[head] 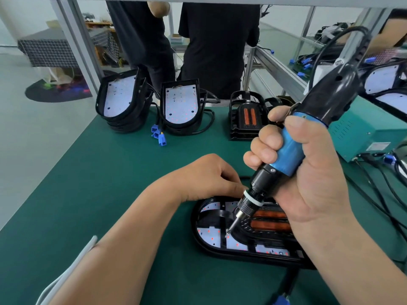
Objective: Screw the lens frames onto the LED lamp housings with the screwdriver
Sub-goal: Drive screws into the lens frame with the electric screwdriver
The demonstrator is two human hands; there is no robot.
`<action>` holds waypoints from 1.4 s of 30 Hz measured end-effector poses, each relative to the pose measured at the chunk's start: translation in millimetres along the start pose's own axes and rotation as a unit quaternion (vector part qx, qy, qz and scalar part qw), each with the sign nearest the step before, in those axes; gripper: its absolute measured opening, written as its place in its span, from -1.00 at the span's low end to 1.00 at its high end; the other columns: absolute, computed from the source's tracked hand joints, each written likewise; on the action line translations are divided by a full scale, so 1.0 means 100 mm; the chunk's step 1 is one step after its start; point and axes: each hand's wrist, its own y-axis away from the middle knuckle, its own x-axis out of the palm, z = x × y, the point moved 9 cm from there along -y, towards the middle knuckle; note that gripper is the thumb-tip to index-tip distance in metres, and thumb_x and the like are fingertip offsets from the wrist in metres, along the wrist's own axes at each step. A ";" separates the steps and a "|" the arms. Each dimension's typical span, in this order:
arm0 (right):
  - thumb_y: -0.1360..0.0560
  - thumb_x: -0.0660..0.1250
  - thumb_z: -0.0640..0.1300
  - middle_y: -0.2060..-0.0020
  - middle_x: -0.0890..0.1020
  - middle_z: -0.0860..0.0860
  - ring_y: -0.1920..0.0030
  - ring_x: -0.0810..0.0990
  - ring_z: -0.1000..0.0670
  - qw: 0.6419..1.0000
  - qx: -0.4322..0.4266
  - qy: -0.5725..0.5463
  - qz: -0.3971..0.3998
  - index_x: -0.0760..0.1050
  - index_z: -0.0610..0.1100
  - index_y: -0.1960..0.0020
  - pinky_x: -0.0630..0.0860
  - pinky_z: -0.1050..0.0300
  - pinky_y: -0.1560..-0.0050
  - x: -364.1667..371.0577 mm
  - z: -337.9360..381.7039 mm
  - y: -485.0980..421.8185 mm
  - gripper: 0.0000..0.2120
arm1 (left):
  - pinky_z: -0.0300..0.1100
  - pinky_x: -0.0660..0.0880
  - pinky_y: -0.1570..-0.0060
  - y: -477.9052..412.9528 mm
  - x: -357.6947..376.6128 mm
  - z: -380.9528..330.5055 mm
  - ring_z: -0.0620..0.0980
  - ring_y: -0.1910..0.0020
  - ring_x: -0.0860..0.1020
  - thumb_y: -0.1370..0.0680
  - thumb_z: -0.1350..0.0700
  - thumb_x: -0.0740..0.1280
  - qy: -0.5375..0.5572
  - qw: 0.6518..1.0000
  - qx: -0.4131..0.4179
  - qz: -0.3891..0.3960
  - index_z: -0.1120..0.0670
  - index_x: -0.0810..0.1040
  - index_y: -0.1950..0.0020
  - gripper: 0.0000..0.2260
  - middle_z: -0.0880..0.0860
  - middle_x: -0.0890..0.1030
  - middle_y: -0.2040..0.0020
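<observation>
- My right hand [308,172] has its fingers wrapped tight round the blue-and-black electric screwdriver [290,148], which tilts down and to my left. Its slim steel bit meets a small screw on the black plastic lens frame [221,216].
- That frame, with its two amber lens strips, lies seated in the black oval LED lamp housing [198,238], over the white LED board. The housing sits flat on the green table [110,172], right in front of me.
- My left hand [211,177] rests at the far edge of the housing with the fingers curled. Their tips are hidden behind the screwdriver's nose, so I cannot tell whether they pinch anything or only steady the housing.
- I judge the step in hand to be driving one screw of this frame, on the side near the rounded end (I cannot see how far the screw is seated).
- The next move calls for a bit held square on the screw head and downward pressure until it seats. Then I would lift off and go to the next screw point on the frame.
- Well apart at the far edge wait two stacks of open black lamp housings [119,102] and a stack of spare black lens frames [246,115], so much of the task seems left.
</observation>
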 end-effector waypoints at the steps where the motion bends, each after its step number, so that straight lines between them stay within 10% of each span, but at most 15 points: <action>1: -0.57 0.21 -0.12 0.33 0.42 0.04 0.40 0.41 0.05 1.000 0.000 0.001 0.003 0.46 -0.09 -0.07 0.48 0.14 0.28 0.00 0.00 0.00 -0.88 | -0.37 0.31 0.35 0.00 0.00 0.00 -0.22 0.39 0.38 -0.38 -0.17 0.45 0.001 1.000 0.000 -0.001 -0.19 0.61 0.43 -0.81 -0.15 0.46 0.42; 12: -0.55 0.24 -0.14 0.36 0.44 0.02 0.42 0.43 0.04 1.000 0.002 0.011 0.026 0.48 -0.12 -0.07 0.48 0.11 0.29 0.06 -0.06 0.02 -0.88 | -0.41 0.20 0.46 0.01 0.01 -0.01 -0.20 0.49 0.28 -0.55 0.11 0.50 -0.007 1.000 -0.003 -0.003 -0.18 0.53 0.54 -0.53 -0.17 0.32 0.55; 42: -0.48 0.29 -0.11 0.37 0.45 0.02 0.41 0.42 0.03 0.996 -0.004 0.018 0.084 0.47 -0.13 -0.07 0.45 0.08 0.27 0.17 -0.10 0.06 -0.81 | -0.43 0.23 0.49 -0.02 0.00 0.04 -0.20 0.48 0.27 -0.46 0.03 0.51 0.036 0.999 0.012 -0.022 -0.16 0.53 0.49 -0.66 -0.18 0.35 0.51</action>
